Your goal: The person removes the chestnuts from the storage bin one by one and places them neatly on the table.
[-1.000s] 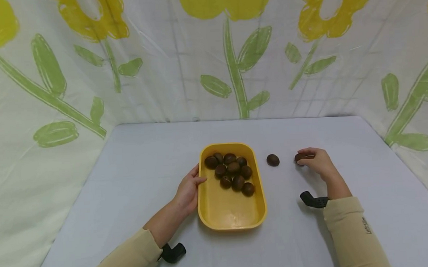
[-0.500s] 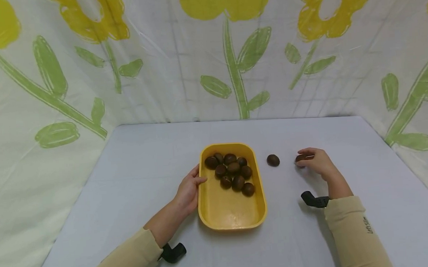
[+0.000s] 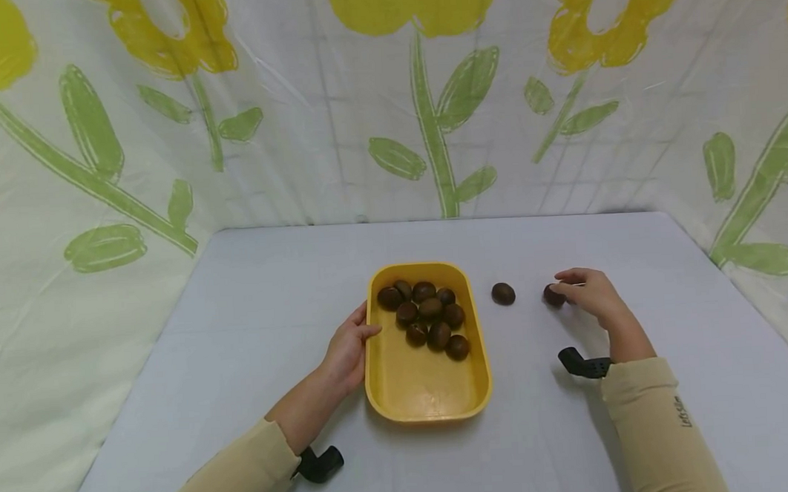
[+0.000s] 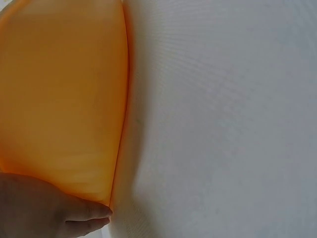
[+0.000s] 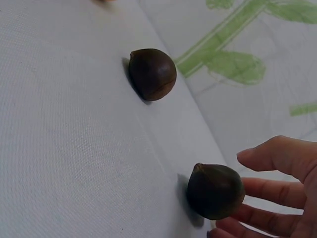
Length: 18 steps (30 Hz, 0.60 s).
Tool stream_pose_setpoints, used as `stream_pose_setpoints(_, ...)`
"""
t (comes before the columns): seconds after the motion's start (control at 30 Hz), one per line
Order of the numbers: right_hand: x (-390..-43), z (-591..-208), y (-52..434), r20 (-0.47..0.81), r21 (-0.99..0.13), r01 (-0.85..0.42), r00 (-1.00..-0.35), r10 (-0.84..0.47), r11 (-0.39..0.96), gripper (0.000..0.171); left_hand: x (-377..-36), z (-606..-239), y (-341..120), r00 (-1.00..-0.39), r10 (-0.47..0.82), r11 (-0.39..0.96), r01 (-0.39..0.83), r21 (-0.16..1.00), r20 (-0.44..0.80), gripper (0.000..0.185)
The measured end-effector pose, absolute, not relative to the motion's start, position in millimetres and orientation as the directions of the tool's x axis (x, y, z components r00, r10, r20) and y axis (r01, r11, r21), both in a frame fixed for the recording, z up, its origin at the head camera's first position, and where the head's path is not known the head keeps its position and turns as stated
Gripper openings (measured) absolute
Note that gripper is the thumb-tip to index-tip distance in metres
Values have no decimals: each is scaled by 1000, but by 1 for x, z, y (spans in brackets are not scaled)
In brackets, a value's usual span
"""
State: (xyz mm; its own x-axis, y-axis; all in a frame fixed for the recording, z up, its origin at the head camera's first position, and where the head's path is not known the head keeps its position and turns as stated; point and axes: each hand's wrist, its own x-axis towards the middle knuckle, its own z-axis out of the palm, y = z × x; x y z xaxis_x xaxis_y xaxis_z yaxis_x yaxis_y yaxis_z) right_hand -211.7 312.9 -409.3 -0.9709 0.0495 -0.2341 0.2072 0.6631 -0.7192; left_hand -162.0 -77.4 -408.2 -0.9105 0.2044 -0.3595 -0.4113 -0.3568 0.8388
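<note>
A yellow tray (image 3: 428, 393) sits mid-table with several brown chestnuts (image 3: 431, 308) gathered in its far part. My left hand (image 3: 346, 352) grips the tray's left wall, thumb over the rim; in the left wrist view the fingers (image 4: 81, 210) lie against the tray's outer side (image 4: 74, 109). To the right, my right hand (image 3: 590, 293) is at a loose chestnut (image 3: 553, 295). In the right wrist view the thumb stands apart from this chestnut (image 5: 215, 192), while the other fingers extend behind it. A second loose chestnut (image 3: 503, 294) lies between that hand and the tray.
The table (image 3: 269, 282) has a white cover, and a pale curtain (image 3: 281, 133) with painted flowers hangs behind it. Black wrist devices (image 3: 320, 465) are worn on both arms.
My right hand has shifted slightly right, and its thumb and fingers now cover less of the chestnut beside it. The left hand and tray stay put.
</note>
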Motion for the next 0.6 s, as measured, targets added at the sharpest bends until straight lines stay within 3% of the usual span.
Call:
stream_pose_setpoints(0.37, -216, -378, 307, -216, -765, 210, -974, 65, 609, 62, -163, -409, -77, -910, 213, -350, -410, 842, -355, 62)
stream_pose_setpoints(0.6, -224, -355, 291, -195, -792, 153, -981, -8, 591, 63, -163, -408, -78, -908, 211, -349, -417, 839, -363, 62)
